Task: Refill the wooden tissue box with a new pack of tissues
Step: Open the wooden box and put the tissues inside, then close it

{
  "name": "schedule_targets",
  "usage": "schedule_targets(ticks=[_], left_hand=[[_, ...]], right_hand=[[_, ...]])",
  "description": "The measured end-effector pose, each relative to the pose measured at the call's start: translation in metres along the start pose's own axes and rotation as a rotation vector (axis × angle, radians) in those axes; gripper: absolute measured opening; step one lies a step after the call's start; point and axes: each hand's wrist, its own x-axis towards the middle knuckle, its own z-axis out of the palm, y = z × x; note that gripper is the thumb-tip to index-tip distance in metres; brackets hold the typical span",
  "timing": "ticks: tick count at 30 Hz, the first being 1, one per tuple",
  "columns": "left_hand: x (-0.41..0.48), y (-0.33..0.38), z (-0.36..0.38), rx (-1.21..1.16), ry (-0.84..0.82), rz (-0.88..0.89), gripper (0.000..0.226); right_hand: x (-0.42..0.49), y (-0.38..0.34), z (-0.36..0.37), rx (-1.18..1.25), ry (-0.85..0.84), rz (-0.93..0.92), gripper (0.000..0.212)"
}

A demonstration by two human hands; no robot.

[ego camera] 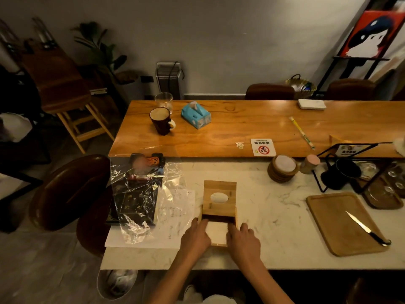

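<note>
The wooden tissue box (219,243) lies on the white marble counter, its sliding lid (219,207) with an oval hole pushed partway back. White tissues (217,232) show in the uncovered near end. My left hand (196,236) rests on the box's left edge with fingers on the tissues. My right hand (243,238) presses the right edge in the same way. A blue tissue pack (196,116) sits apart on the wooden table behind. Crumpled clear plastic wrap (142,194) lies to the left of the box.
A wooden tray (337,218) with a knife (367,228) lies at the right. Coasters (282,168), a black wire rack (341,170) and glassware stand at the back right. Paper sheets (173,216) and a dark box (133,205) lie left. A mug (161,120) and glass (164,102) stand on the wooden table.
</note>
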Motion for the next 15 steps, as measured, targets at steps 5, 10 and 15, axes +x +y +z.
schedule_targets(ticks=[5, 10, 15], left_hand=[[-0.01, 0.01, 0.006, 0.128, 0.087, -0.03, 0.043], [-0.015, 0.013, 0.009, 0.24, 0.045, -0.104, 0.056], [-0.013, 0.021, 0.013, 0.172, 0.009, -0.134, 0.057]], right_hand=[[0.001, 0.001, 0.006, -0.007, -0.093, -0.049, 0.055], [-0.004, -0.005, 0.013, -0.053, -0.048, 0.039, 0.06], [0.004, -0.006, 0.013, -0.013, -0.109, 0.036, 0.064]])
